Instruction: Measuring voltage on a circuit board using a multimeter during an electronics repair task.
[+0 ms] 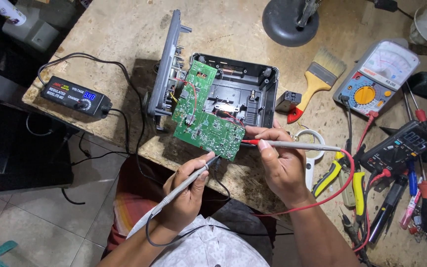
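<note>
A green circuit board (201, 111) leans out of an open black plastic case (253, 84) near the bench's front edge. My left hand (186, 195) grips a grey test probe with a black lead (174, 193); its tip touches the board's lower corner. My right hand (280, 165) holds a grey probe with a red tip and red lead (292, 145), its point pressed to the board's right edge. The red wire loops right to a black digital multimeter (404, 144).
A black adjustable power adapter (75, 95) with a lit blue display sits at the left edge. A paintbrush (317, 81), an analog meter (379, 71), yellow-handled pliers (329, 175), screwdrivers and a round lamp base (290, 22) crowd the right and back.
</note>
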